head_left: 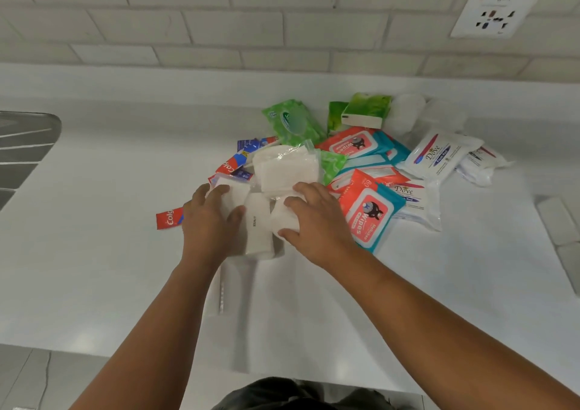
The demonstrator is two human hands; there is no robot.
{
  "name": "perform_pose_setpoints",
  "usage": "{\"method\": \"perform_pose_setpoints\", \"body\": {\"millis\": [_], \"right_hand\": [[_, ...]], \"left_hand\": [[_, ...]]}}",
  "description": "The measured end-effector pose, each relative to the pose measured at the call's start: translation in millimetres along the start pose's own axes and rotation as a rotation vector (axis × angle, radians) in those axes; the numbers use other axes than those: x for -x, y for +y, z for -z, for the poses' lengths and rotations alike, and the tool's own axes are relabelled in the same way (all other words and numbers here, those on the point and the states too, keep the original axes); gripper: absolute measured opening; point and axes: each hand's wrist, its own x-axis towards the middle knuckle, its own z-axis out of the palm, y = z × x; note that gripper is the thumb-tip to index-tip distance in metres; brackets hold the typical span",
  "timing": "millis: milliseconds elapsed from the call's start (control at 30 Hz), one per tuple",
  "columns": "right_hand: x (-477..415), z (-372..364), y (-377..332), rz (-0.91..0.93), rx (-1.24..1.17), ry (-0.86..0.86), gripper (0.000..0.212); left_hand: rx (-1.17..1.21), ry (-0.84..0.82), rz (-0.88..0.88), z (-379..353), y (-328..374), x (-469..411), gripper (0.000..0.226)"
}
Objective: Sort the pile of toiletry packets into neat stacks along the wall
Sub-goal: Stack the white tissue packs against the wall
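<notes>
Front lip of the white counter [94,331] runs right below me. There's a big bare stretch of top between that lip and the pile [332,164], plus more open surface out left toward the ribbed steel drainboard [22,146] at the frame's edge.

Both forearms come in from below and converge on the near side of the heap. The left hand [208,221] is palm-down, with its fingers draped over a flat white packet [233,194] and its thumb against the tall white packet [259,224] between the hands. Honestly I can't tell if it's clamping anything or just resting there. The right hand [317,221] is pinching a small white packet [282,219], thumb on the near edge and fingers curled over the top.

A Colgate tube [169,218] pokes out left of the left hand. Just past the fingers sits a clear-wrapped white pad bundle [285,171], and a red-and-teal wipes pack [370,218] lies right beside the right hand. Further right are two Dove packs [436,155], one lapping over the other's area. At the far side there's a green wipes pack [293,122] and a green tissue pack [365,109].

So everything's still one jumble mid-counter, with a clean strip of surface between it and the tiled wall [282,33]. Power outlet [494,15] is up on the wall to the right.
</notes>
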Motion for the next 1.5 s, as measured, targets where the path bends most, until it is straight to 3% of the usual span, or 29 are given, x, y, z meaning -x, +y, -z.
{"method": "perform_pose_setpoints", "body": {"millis": [200,300,433,600,733,867,933,1033,1100,1333,1500], "right_hand": [[3,-11,-20,0.214,-0.061,-0.085,0.074],[-1,-16,-26,0.217,-0.049,-0.157,0.095],[-8,-18,-34,0.187,0.049,-0.158,0.117],[-14,-16,-43,0.204,0.046,-0.148,0.112],[-10,-10,-46,0.221,-0.174,-0.135,0.112],[-5,0,-52,0.217,-0.32,-0.023,0.111],[-4,6,-53,0.215,-0.345,0.036,0.115],[-2,21,-48,0.186,-0.441,0.037,0.124],[-1,33,-42,0.116,-0.569,0.027,0.116],[4,82,15,-0.148,-0.955,0.017,0.05],[39,109,76,-0.226,-1.02,0.096,0.051]], "left_hand": [[-0.113,0.069,-0.031,5,-6,-4,0.038],[-0.11,0.123,-0.171,10,-7,-6,0.029],[-0.069,-0.027,-0.173,14,-6,-11,0.031],[0.123,-0.082,-0.009,17,-10,-6,0.032],[0.3,-0.157,0.056,32,-13,-2,0.035],[0.688,-0.395,0.211,64,-11,5,0.053],[0.808,-0.48,0.179,74,-9,8,0.052],[0.892,-0.45,0.064,83,3,10,0.049],[0.921,-0.42,-0.003,85,15,12,0.049],[0.937,-0.453,-0.176,75,74,22,0.056],[0.909,-0.404,-0.192,43,136,36,0.054]]}}
